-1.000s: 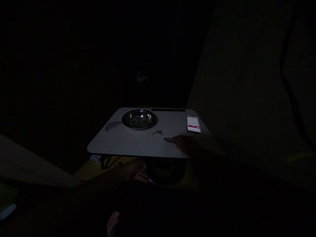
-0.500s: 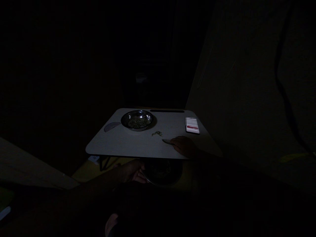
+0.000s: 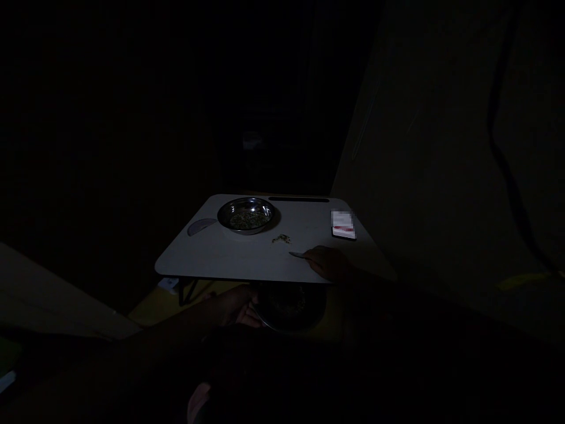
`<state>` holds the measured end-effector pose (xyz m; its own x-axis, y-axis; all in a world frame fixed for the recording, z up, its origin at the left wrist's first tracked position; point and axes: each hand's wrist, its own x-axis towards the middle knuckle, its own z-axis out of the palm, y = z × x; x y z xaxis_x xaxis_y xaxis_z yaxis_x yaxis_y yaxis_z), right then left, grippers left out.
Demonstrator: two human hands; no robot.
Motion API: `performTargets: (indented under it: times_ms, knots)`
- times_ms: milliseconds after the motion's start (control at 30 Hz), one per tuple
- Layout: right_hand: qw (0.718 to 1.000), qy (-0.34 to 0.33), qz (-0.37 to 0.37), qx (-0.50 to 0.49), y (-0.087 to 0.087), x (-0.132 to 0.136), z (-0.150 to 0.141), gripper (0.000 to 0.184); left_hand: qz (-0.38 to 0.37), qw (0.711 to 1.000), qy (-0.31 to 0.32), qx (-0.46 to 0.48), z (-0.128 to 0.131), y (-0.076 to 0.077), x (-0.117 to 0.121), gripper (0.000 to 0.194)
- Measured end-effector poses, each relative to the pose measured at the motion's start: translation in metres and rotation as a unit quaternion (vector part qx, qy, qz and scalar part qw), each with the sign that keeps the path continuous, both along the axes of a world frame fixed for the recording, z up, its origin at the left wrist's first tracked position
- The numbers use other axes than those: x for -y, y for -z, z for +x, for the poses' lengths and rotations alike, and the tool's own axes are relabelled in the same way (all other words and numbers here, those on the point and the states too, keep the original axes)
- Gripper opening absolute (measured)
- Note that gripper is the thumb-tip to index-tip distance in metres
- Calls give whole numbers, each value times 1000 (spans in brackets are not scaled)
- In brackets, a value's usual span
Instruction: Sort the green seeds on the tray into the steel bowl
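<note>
In dim light my left hand (image 3: 243,306) is closed on the left rim of a dark metal bowl (image 3: 286,330), held below the table's front edge; faint bits show inside it. My right hand (image 3: 326,262) rests over the front right of the white table (image 3: 229,259), closed round a small thin flat piece (image 3: 297,255) whose tip points left. Its exact kind is too dark to make out. Just beyond that tip lies a small heap of greenish bits (image 3: 281,239). A shiny steel bowl (image 3: 246,229) holding similar green bits stands farther back.
Left of the steel bowl lies a half-round, protractor-like flat piece (image 3: 201,227). A phone (image 3: 343,225) with a lit, blurred screen lies at the table's right side. A dark slot (image 3: 299,199) runs along the back edge. A wall (image 3: 441,176) rises on the right.
The flat piece in my right hand has tilted, from showing its face to nearly edge-on, and shifted slightly left and nearer. My left hand keeps its hold on the lower bowl.
</note>
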<state>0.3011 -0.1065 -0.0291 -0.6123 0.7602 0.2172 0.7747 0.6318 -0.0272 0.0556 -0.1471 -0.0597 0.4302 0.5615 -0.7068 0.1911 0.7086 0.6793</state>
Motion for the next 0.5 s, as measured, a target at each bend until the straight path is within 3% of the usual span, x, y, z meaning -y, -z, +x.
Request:
performTargets:
  times_ms: [200,500]
  knots:
    - [1000,-13,-1,-13,-1,4,-4,29,-5,1000,-9,7,-6,1,0,10]
    - [995,-83,2,-62,8,16,-13,27,1,1000,8,22,-3,0,0,12]
